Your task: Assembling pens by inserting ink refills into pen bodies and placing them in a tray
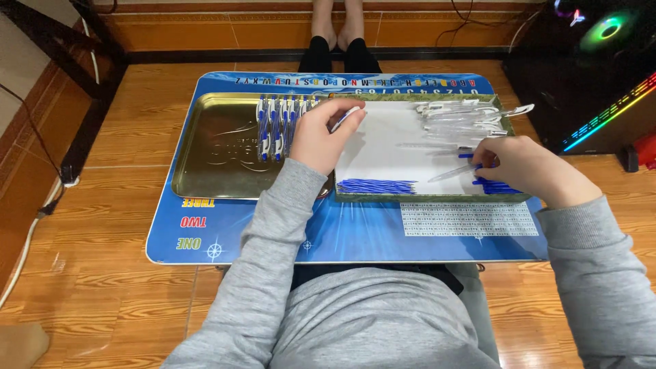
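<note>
Grey-sleeved left hand (320, 137) fingers pinch a pen (345, 117).

No packages or screens. Table top (355, 236) itself is a blue printed chart: white letter row along far edge, coloured words near-left, white grid panel (469, 219) near-right.

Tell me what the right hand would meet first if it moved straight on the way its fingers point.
The right hand points left across the white tray. It would probably first meet the row of blue refills; depth is unclear.
</note>
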